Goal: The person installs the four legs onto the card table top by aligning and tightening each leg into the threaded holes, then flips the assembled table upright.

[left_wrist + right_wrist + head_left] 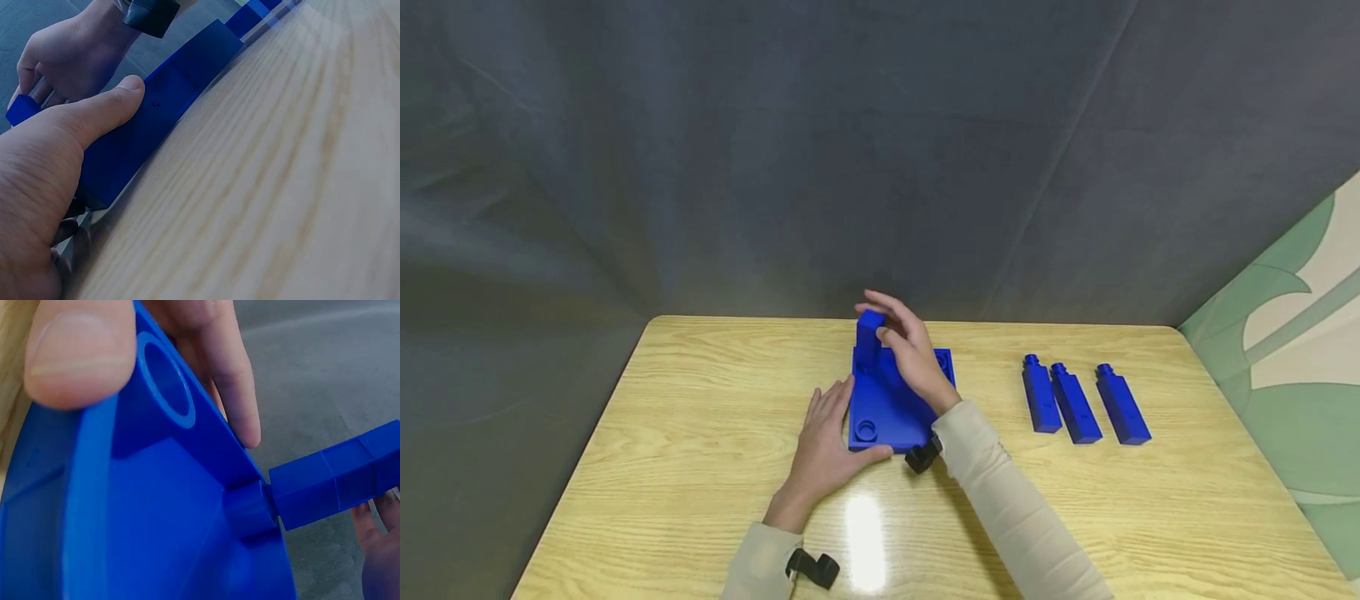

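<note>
A blue square base (891, 410) lies on the table with its raised rim and round corner sockets facing up. My left hand (825, 446) holds its near left corner, thumb along the front wall and fingers along the left wall. A blue square post (868, 335) stands upright at the far left corner. My right hand (916, 354) grips this post near its top, thumb on the near side and fingers behind. In the right wrist view, the post's lower end meets the round corner socket (250, 509), with another ring-shaped socket (165, 381) closer to my left thumb.
Three more blue posts, left (1042, 398), middle (1077, 408) and right (1122, 408), lie to the right with their threaded ends pointing away. A dark curtain (850, 167) hangs behind the wooden table (700, 433). Green leaf shapes mark the wall (1300, 400) at right.
</note>
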